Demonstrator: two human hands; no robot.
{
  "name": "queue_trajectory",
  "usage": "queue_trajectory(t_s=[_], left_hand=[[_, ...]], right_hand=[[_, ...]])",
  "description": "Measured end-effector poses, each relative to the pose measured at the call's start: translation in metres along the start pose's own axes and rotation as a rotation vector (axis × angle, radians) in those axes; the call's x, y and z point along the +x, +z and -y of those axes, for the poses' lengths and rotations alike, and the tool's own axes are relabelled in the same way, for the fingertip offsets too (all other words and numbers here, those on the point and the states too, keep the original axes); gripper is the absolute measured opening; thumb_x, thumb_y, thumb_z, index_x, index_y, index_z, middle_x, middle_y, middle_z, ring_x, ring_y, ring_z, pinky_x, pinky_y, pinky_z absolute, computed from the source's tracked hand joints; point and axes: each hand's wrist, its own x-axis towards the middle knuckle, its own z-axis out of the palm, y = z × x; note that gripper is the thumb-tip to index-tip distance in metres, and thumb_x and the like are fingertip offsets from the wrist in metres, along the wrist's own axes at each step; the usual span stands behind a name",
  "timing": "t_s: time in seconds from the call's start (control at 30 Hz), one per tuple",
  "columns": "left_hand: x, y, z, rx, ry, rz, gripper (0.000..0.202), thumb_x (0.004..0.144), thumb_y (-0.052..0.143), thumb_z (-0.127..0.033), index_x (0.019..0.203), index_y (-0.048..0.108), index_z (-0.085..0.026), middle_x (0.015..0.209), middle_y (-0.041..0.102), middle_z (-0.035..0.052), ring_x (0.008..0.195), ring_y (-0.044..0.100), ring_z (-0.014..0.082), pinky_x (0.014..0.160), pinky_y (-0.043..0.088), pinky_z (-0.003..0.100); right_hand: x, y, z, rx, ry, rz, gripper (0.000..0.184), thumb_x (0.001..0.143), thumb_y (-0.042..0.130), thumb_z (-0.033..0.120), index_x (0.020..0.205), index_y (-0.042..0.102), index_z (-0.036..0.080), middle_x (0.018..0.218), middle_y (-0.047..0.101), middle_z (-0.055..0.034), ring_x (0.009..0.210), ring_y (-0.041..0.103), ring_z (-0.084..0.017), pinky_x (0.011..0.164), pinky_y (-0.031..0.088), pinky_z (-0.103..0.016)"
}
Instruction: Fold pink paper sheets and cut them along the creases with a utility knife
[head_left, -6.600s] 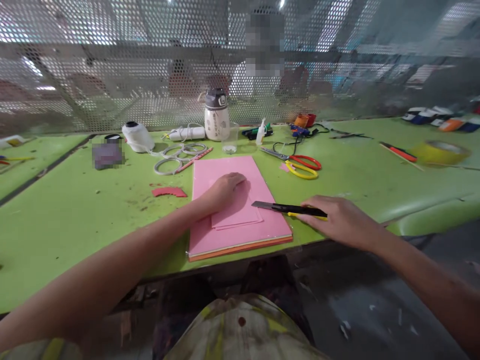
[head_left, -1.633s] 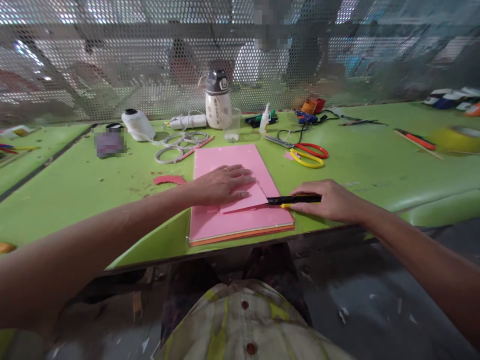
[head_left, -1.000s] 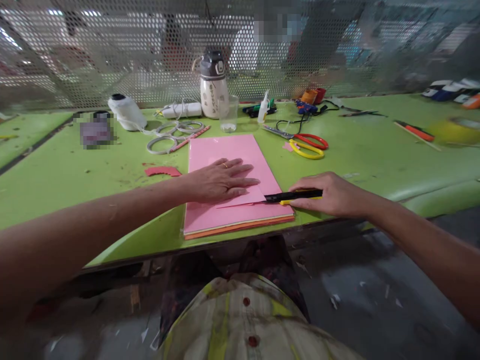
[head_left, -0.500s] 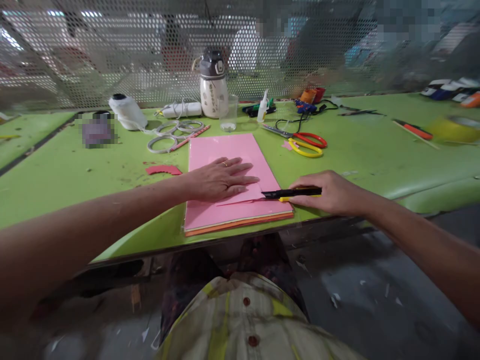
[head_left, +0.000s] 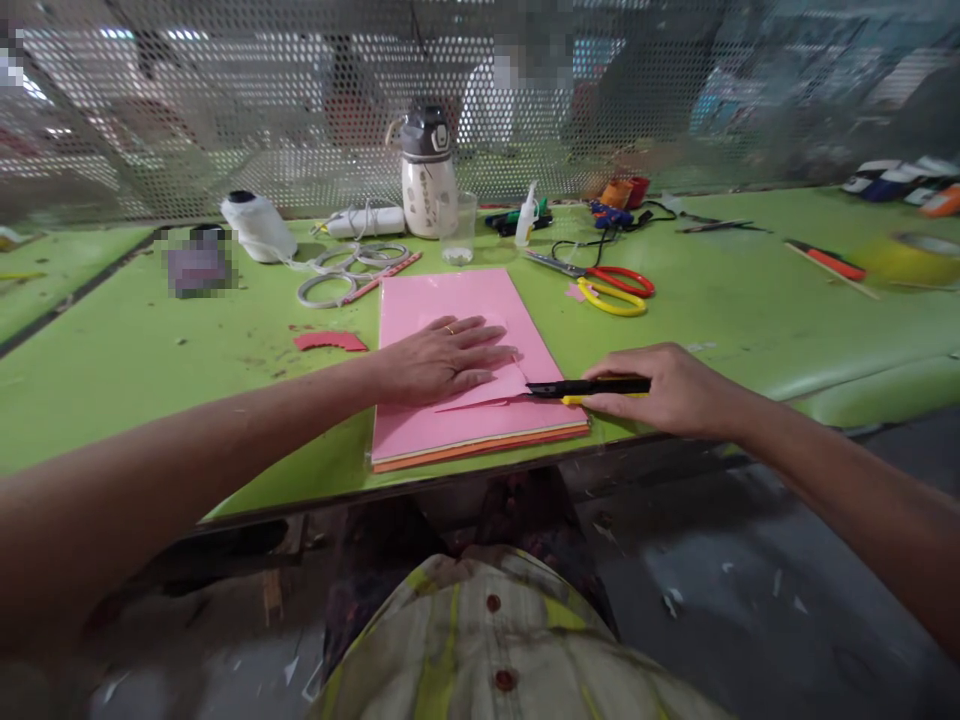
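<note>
A stack of coloured paper [head_left: 465, 295] with a pink sheet on top lies near the table's front edge; orange layers show at its near side. My left hand [head_left: 442, 358] is spread flat on the pink sheet, fingers pointing right. Beneath its fingers a smaller pink piece [head_left: 487, 396] has a slightly raised near edge. My right hand [head_left: 667, 390] grips a black and yellow utility knife [head_left: 592, 388] at the right side of the stack. The knife's tip points left and meets the edge of the pink piece; whether the blade is out I cannot tell.
Red-and-yellow-handled scissors [head_left: 611, 287] lie right of the stack. A curved red paper piece [head_left: 330, 342] lies to the left. Behind stand a bottle [head_left: 429, 190], a plastic cup [head_left: 457, 235], a glue bottle [head_left: 527, 218] and a thread cone [head_left: 259, 228]. Yellow tape [head_left: 911, 262] is far right.
The view has shifted very slightly. My right hand and the knife sit a touch further right; my left hand stays flat on the paper.
</note>
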Motion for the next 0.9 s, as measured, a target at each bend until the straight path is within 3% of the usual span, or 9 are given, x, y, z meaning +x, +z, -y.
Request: queue_trajectory(t_s=[0.17, 0.47, 0.7, 0.9], left_hand=[[0.0, -0.002, -0.001, -0.011, -0.01, 0.016, 0.058, 0.106, 0.014, -0.053, 0.159, 0.023, -0.033, 0.168, 0.016, -0.0019, 0.156, 0.012, 0.0232, 0.123, 0.013, 0.043], [0.001, -0.002, -0.002, -0.017, -0.018, 0.028, 0.059, 0.106, 0.012, -0.055, 0.16, 0.021, -0.032, 0.168, 0.014, -0.0035, 0.156, 0.01, 0.0213, 0.123, 0.011, 0.042], [0.001, -0.002, -0.002, -0.03, -0.03, 0.021, 0.063, 0.105, 0.011, -0.057, 0.16, 0.018, -0.028, 0.168, 0.015, -0.0025, 0.156, 0.01, 0.0211, 0.124, 0.012, 0.042], [0.001, -0.002, -0.004, -0.042, -0.044, 0.021, 0.065, 0.105, 0.014, -0.057, 0.161, 0.017, -0.025, 0.168, 0.015, -0.0023, 0.156, 0.01, 0.0201, 0.124, 0.011, 0.042]], right_hand=[[0.005, 0.003, 0.003, 0.01, -0.014, 0.033, 0.034, 0.088, 0.062, 0.049, 0.093, 0.076, 0.019, 0.083, 0.076, -0.0039, 0.071, 0.066, -0.019, 0.063, 0.045, -0.028], [-0.005, 0.003, 0.001, 0.026, -0.044, 0.016, 0.038, 0.091, 0.059, 0.055, 0.091, 0.076, 0.021, 0.08, 0.075, -0.0026, 0.07, 0.066, -0.018, 0.064, 0.045, -0.028], [0.0, 0.005, 0.006, 0.01, -0.036, 0.024, 0.029, 0.089, 0.062, 0.047, 0.091, 0.075, 0.021, 0.08, 0.076, -0.002, 0.069, 0.066, -0.018, 0.063, 0.044, -0.027], [-0.004, 0.003, 0.007, 0.021, -0.047, 0.017, 0.034, 0.09, 0.061, 0.052, 0.089, 0.075, 0.021, 0.076, 0.073, -0.0013, 0.066, 0.065, -0.017, 0.061, 0.044, -0.027]])
